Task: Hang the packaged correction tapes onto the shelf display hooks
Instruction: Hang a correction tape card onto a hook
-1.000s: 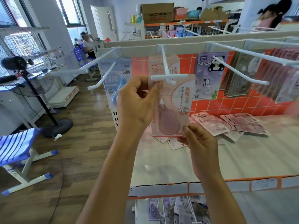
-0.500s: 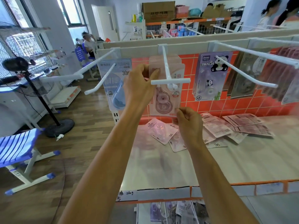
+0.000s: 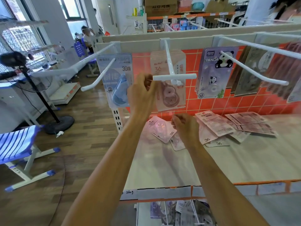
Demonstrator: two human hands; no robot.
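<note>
We have packs (image 3: pixel 169 95) on the 12 o'clock hook (image 3: pixel 168 62); loose packs (image 3: pixel 215 126) wait on the shelf (image 3: pixel 244 160). Left hand (image 3: pixel 142 93), right hand (image 3: pixel 185 126) curled; we cannot tell their grip.

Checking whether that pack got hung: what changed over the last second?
The pink pack slid from the hook tip back to the hanging stack; both hands let it go. The right hand dropped to the loose packs on the shelf; the left hand drew back near the crossbar. The panda pack stayed.
</note>
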